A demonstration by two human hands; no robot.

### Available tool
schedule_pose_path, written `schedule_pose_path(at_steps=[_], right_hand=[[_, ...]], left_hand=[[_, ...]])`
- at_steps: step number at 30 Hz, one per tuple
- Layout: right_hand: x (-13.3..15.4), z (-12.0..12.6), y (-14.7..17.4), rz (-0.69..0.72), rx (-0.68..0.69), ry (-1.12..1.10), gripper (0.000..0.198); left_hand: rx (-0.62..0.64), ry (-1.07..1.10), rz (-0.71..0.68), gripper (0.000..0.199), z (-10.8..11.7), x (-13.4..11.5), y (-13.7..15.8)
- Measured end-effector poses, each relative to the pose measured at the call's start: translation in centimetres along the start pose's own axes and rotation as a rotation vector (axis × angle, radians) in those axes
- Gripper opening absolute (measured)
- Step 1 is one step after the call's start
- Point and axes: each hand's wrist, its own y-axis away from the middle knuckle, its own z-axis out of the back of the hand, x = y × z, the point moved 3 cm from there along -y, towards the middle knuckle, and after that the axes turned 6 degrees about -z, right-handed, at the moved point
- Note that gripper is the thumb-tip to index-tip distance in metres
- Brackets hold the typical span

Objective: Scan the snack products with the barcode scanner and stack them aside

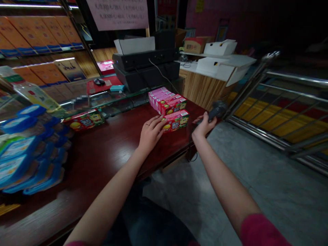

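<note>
My left hand (151,133) lies palm down on the dark red table, fingers stretched out and a little apart. Its fingertips touch the left end of a small red carton (177,121) with cartoon prints. Right behind that carton stands a row of similar red and pink cartons (167,99). Over the table's right edge, my right hand (203,126) is wrapped round the handle of a dark grey handheld barcode scanner (218,108), blurred at its head. A thin black cable (190,147) hangs below this hand.
Blue-lidded plastic tubs (30,150) are stacked at the left, near a clear bottle (33,92) and another red carton (85,120). A glass counter with black machines (146,70) runs behind. A metal railing (279,112) stands at the right.
</note>
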Motion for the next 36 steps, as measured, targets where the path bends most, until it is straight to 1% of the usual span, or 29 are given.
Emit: schedule_pose_path(at_steps=[2,4,8,11,13,15,17,19,21,23,25,27,29,31,33,36], right_hand=[[-0.3,0.1,0.0,-0.034,-0.015,0.004,0.041],[-0.5,0.0,0.3,-0.042,-0.009,0.030,0.043],[-0.6,0.0,0.7,-0.058,-0.008,0.051,0.049],[-0.5,-0.1,0.8,-0.046,-0.016,0.026,0.053],[-0.2,-0.2,0.9,-0.027,0.007,0.040,0.055],[0.3,-0.3,1.4,0.019,0.068,0.086,0.054],[1.0,-0.3,2.5,0.094,0.160,0.127,0.054],[1.7,-0.1,4.3,0.153,0.243,0.133,0.060],[2.2,-0.3,6.6,0.158,0.329,0.153,0.066],[2.7,-1.1,9.5,0.161,0.473,0.185,0.070],[2.9,-2.7,12.8,0.109,0.651,0.166,0.066],[2.7,-5.1,16.6,-0.030,0.865,0.118,0.057],[2.1,-7.7,20.5,-0.223,1.056,0.062,0.054],[1.0,-10.0,24.0,-0.398,1.155,0.013,0.059],[-0.2,-12.0,26.6,-0.525,1.192,-0.013,0.064],[-1.8,-14.1,28.7,-0.621,1.250,-0.008,0.054]], left_hand=[[0.000,-0.032,0.000,0.039,-2.1,-0.7,-2.0],[0.006,-0.058,0.007,0.041,-3.7,-1.1,-3.6],[0.009,-0.076,0.061,0.042,-5.6,-1.0,-5.4],[0.011,-0.074,0.121,0.043,-6.3,-0.9,-5.8],[0.034,-0.064,0.146,0.045,-6.6,-1.2,-5.9],[0.071,-0.052,0.152,0.053,-6.4,-1.7,-5.8],[0.084,-0.052,0.170,0.064,-5.8,-1.9,-5.3],[0.059,-0.068,0.214,0.072,-4.6,-1.2,-4.4],[0.016,-0.103,0.272,0.073,-2.6,0.7,-2.8],[-0.021,-0.163,0.341,0.071,0.2,3.6,-0.5],[-0.047,-0.244,0.426,0.071,3.7,7.2,2.4],[-0.058,-0.327,0.519,0.073,7.6,10.7,5.7],[-0.040,-0.387,0.590,0.074,11.0,13.6,8.8],[-0.015,-0.417,0.628,0.075,13.6,15.8,11.3],[-0.013,-0.439,0.673,0.077,15.0,17.3,13.0],[-0.051,-0.479,0.797,0.082,15.3,19.1,14.2]])
